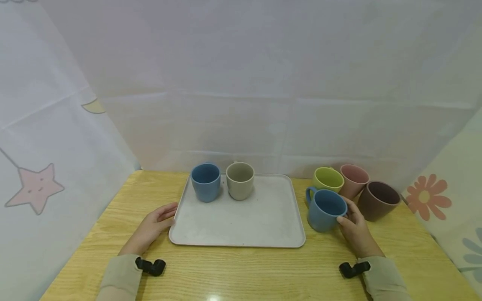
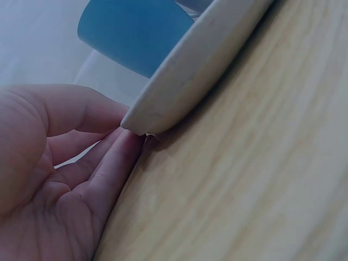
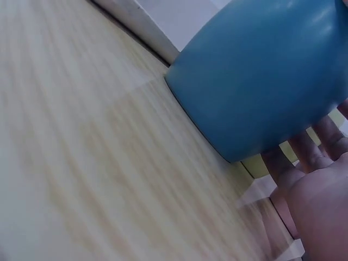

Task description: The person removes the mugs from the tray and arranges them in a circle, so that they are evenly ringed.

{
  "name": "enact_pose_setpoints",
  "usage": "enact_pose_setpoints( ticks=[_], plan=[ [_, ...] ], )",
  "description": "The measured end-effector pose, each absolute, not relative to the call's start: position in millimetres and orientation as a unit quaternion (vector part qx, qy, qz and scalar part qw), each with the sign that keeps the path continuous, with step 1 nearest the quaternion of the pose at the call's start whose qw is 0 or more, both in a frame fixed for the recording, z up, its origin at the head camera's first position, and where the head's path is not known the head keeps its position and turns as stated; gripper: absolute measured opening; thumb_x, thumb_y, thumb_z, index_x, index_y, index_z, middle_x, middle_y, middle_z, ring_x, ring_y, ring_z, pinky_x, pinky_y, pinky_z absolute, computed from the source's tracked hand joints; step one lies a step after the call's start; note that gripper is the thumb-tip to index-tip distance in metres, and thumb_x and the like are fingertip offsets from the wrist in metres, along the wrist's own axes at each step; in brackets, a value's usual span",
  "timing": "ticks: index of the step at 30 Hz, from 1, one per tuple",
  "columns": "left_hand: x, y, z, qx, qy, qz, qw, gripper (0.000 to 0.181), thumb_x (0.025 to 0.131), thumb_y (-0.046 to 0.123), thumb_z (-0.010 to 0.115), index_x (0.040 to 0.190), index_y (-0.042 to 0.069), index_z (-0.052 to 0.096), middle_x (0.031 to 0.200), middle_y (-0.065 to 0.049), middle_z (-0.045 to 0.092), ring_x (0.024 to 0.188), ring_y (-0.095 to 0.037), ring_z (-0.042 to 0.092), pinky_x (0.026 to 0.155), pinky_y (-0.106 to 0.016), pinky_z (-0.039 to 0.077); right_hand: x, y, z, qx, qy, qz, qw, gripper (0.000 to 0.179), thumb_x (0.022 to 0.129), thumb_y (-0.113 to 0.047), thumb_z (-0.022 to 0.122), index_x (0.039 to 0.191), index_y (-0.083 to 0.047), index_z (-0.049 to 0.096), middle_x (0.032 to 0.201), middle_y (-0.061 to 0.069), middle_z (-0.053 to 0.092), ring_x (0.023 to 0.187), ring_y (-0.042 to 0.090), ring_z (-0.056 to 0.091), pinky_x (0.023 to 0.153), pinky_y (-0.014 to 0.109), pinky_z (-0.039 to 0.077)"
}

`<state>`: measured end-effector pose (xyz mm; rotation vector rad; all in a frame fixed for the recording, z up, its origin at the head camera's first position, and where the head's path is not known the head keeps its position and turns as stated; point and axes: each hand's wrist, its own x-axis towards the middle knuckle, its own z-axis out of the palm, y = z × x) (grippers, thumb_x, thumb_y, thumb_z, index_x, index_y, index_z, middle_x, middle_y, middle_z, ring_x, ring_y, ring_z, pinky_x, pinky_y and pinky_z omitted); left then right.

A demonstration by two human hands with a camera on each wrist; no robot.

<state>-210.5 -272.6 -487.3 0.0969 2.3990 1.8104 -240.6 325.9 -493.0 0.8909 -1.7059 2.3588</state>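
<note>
Near the tray's right side, my right hand (image 1: 355, 228) grips a blue mug (image 1: 324, 213), thumb at the front and fingers around its far right side. In the right wrist view the mug's base (image 3: 198, 122) appears to rest on the table, and its handle points left in the head view. My left hand (image 1: 152, 228) pinches the left edge of a white tray (image 1: 241, 232) between thumb and fingers, as the left wrist view shows at the tray's rim (image 2: 174, 92). Another blue mug (image 1: 206, 186) and a beige mug (image 1: 240, 184) stand upright on the tray's back left part.
Behind the gripped mug stand a yellow-green mug (image 1: 326, 177) and a pink mug (image 1: 353, 179). A dark brown mug (image 1: 378, 202) sits right of my right hand. The wooden table (image 1: 226, 276) is bordered by white cloth (image 1: 263, 83) at the back and patterned cloth at both sides.
</note>
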Motion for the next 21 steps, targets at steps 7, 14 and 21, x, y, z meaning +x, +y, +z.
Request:
enact_pose_setpoints(
  ticks=[7, 14, 21],
  plan=[
    [-211, -272, -487, 0.035, 0.793, 0.605, 0.064, 0.06, 0.103, 0.008, 0.057, 0.156, -0.003, 0.031, 0.155, -0.027, 0.04, 0.144, -0.039, 0.037, 0.093, -0.009, 0.042, -240, 325, -492, 0.287, -0.572, 0.767, 0.052, 0.053, 0.1, 0.014, 0.04, 0.152, 0.005, 0.031, 0.145, 0.006, 0.049, 0.132, 0.014, 0.051, 0.105, 0.021, 0.044],
    [-211, -273, -489, 0.035, 0.793, 0.604, 0.069, 0.06, 0.104, 0.01, 0.057, 0.157, -0.002, 0.031, 0.155, -0.026, 0.04, 0.145, -0.038, 0.036, 0.094, -0.009, 0.042, -235, 320, -482, 0.239, -0.631, 0.726, 0.133, 0.05, 0.1, 0.013, 0.043, 0.149, 0.01, 0.035, 0.142, 0.008, 0.051, 0.129, 0.012, 0.052, 0.102, 0.019, 0.044],
    [-211, -273, -488, 0.031, 0.795, 0.602, 0.069, 0.06, 0.104, 0.009, 0.057, 0.157, -0.001, 0.032, 0.155, -0.026, 0.04, 0.145, -0.038, 0.036, 0.094, -0.009, 0.042, -231, 308, -463, 0.125, -0.714, 0.594, 0.35, 0.025, 0.097, 0.012, 0.055, 0.121, 0.02, 0.059, 0.112, 0.009, 0.066, 0.103, 0.01, 0.064, 0.09, 0.016, 0.048]
  ],
)
